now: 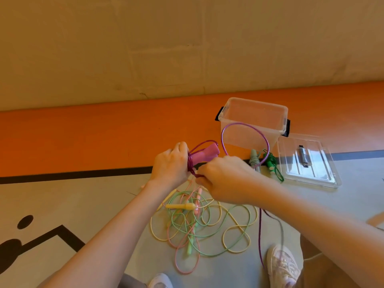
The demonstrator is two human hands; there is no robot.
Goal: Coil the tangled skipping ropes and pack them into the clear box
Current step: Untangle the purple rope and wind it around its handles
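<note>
My left hand (172, 165) grips the pink handles (204, 154) of a purple skipping rope, with several turns of cord wound around them. My right hand (224, 179) pinches the purple cord (245, 126) just beside the handles; a loop of it arches up in front of the clear box (252, 123), and a long tail hangs down past my right forearm. On the floor below lies a tangle of yellow, green and pink ropes (199, 225). The clear box stands open on the orange floor strip, nothing visible inside.
The box's clear lid (307, 161) lies flat to the right of it. A coiled grey rope (254, 160) and a coiled green rope (272, 165) lie between box and lid. My white shoes (283, 265) stand at the bottom. A wall rises behind.
</note>
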